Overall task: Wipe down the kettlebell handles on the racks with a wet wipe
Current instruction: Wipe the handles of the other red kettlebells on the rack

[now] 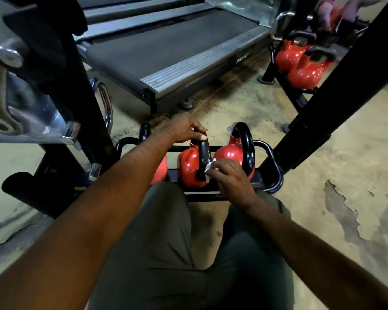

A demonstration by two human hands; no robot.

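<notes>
Worn concrete floor [323, 153] beneath a low black rack [263, 145], treadmill [166, 48] close behind it, black upright [336, 97] crowding its right end. On the rack, a red kettlebell [188, 168]: left hand [184, 130] clenched round its handle [203, 153], right hand [231, 177] pinching a wet wipe [210, 167] against that handle; second kettlebell [227, 153] just right. Open floor right of the rack.

1 glossy red kettlebell [187, 168] on the low black steel rack [261, 144] is gripped at the top of its black handle [203, 153] by the left hand [184, 130]. A crumpled white wet wipe [208, 167] is held against the handle by the right hand [231, 177].
</notes>
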